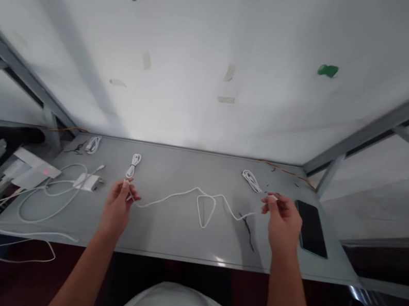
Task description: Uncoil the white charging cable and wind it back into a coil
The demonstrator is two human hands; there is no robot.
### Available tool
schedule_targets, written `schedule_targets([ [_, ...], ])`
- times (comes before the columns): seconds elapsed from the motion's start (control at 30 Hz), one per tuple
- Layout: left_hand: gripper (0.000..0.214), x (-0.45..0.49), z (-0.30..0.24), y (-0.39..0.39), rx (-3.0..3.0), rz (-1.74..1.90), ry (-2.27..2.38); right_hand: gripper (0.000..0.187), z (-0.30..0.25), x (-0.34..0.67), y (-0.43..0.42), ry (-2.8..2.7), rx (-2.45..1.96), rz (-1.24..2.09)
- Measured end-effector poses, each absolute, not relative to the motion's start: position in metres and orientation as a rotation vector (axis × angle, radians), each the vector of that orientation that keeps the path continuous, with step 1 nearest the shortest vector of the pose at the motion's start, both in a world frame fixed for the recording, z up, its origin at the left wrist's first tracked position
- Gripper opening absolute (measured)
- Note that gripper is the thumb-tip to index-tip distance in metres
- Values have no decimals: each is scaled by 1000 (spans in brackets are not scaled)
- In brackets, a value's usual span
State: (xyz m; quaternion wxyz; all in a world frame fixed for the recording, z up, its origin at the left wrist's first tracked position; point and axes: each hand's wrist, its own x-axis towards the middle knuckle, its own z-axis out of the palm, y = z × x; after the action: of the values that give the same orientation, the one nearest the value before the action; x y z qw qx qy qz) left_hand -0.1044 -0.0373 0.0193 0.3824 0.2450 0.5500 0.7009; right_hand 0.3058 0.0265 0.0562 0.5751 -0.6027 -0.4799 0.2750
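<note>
A thin white cable (169, 197) stretches loosely between my two hands, with a small triangular loop hanging near its middle. One end is pinched in the closed fingers of my left hand (117, 206). My right hand (282, 222) pinches the other end at the right. Just beyond my left hand lies a bundled white cable (134, 165). Another bundled white cable (251, 181) rests beyond and left of my right hand. A black twist tie (248, 231) lies on the table under the right part of the stretched cable.
A dark phone (311, 228) lies right of my right hand on the grey table (174, 237). At the left are a white charger (86, 182), a white power strip (36, 172) with tangled cords, and a coiled cable (93, 145). A white panel (189, 56) rises behind.
</note>
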Motion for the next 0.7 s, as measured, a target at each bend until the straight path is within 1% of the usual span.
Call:
schedule_targets([
  [0.07,45,-118,8,-40,712,1686,1594,29,58,317,28,-1243,-1512,487],
  [0.13,46,-123,-4,-39,828,1536,1752,29,59,309,28,-1391,-1570,460],
  [0.2,43,-122,-14,-35,1002,1396,1856,29,59,283,25,-1529,-1565,596],
  [0.3,32,-110,-24,-30,1369,1230,1944,27,53,224,17,-1714,-1552,850],
  [0.37,30,-97,-27,-31,1589,1067,1973,28,44,185,11,-1792,-1598,984],
  [0.43,27,-81,-28,-36,1709,876,2011,24,36,156,6,-1857,-1582,1008],
  [0.5,13,-67,-27,-42,1715,758,2068,17,34,138,3,-1902,-1508,1007],
  [0.57,4,-57,-25,-44,1625,820,2096,19,41,131,-1,-1936,-1388,1077],
  [0.63,7,-53,-21,-43,1378,1081,2017,21,55,132,-6,-1978,-1230,1202],
  [0.7,13,-53,-16,-39,1023,1342,1820,21,71,137,-14,-2067,-1054,1288],
])
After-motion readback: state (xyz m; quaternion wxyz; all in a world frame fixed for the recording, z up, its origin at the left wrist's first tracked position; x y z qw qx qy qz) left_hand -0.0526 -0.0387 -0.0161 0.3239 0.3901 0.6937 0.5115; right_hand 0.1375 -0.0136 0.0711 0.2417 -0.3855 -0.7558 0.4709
